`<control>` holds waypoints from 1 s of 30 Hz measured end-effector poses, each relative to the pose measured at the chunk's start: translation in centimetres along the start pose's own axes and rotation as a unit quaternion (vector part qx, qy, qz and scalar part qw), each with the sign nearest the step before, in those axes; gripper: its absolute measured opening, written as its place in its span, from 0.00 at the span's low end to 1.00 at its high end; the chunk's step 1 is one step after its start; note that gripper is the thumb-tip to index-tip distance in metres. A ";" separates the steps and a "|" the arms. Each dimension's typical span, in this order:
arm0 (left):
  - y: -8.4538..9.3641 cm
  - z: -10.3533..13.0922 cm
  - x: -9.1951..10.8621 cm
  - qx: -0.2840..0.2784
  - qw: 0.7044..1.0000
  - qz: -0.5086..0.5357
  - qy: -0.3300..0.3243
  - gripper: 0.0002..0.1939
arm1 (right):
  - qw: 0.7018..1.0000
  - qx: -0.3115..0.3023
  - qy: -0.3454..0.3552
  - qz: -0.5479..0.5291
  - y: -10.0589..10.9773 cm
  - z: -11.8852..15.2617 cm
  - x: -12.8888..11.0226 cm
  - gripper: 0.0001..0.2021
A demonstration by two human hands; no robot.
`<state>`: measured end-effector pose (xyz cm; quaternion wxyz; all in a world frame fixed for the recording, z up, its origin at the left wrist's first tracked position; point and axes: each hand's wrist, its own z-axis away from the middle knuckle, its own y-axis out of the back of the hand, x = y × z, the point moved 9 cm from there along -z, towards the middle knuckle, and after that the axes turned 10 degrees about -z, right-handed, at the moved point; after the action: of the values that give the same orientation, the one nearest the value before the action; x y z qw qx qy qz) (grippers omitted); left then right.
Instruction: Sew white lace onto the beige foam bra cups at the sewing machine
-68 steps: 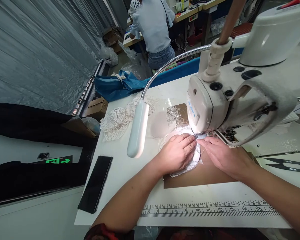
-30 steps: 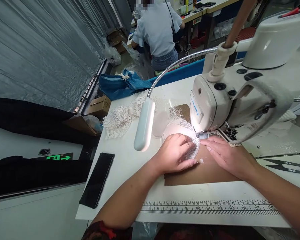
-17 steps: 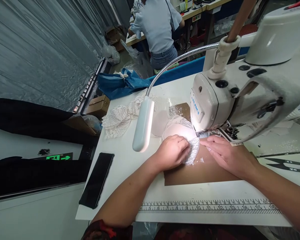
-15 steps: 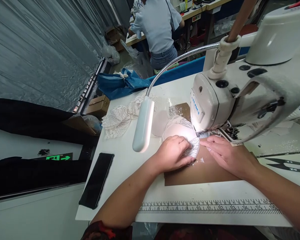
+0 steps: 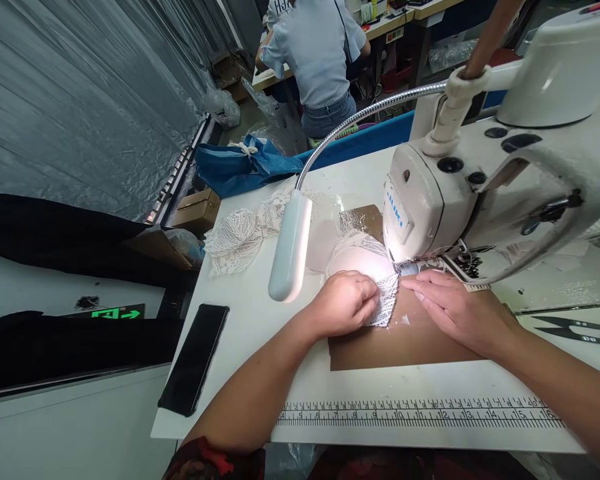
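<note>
From here I see the left hand curled over the lower part of the lace cup, fingers bent in and thumb tucked, gripping the lace. The right hand is open and flat, fingers straight and close together, its tips just beside the cup's right edge, holding nothing that I can see. The cup lies on the brown sheet, its edge right by the needle end of the sewing machine.

There's little room on the machine side. The widest bare stretch of table is between the left forearm and the phone, which lies near the left edge; the lamp hangs over its far end. The ruler runs along the near edge.

Compared with a moment ago, the left thumb has drawn in, and a pointed lower corner of lace now shows. The right hand has hardly moved.
</note>
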<state>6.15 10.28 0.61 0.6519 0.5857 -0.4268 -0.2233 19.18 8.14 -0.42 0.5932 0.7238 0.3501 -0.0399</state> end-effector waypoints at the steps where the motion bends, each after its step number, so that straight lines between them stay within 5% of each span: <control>1: -0.1 0.0 -0.1 -0.002 1.000 -0.003 0.002 0.11 | 1.000 -0.001 0.007 0.001 -0.1 0.0 -0.1 0.20; 20: 0.5 -0.2 -0.9 -0.015 0.999 0.012 0.041 0.14 | 0.993 -0.023 0.111 0.036 -0.4 0.0 -2.7 0.17; 25: 0.6 0.0 -0.1 -0.024 0.999 0.019 0.009 0.13 | 0.994 -0.005 0.097 0.059 -0.1 -0.2 -2.7 0.19; 30: 1.6 -0.2 0.5 0.030 0.999 -0.004 -0.011 0.15 | 0.990 -0.016 0.109 0.092 -0.2 -0.4 -3.1 0.18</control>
<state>6.21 10.33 2.29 0.6282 0.6046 -0.4380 -0.2191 16.57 7.03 0.96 0.5640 0.7435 0.3455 0.0991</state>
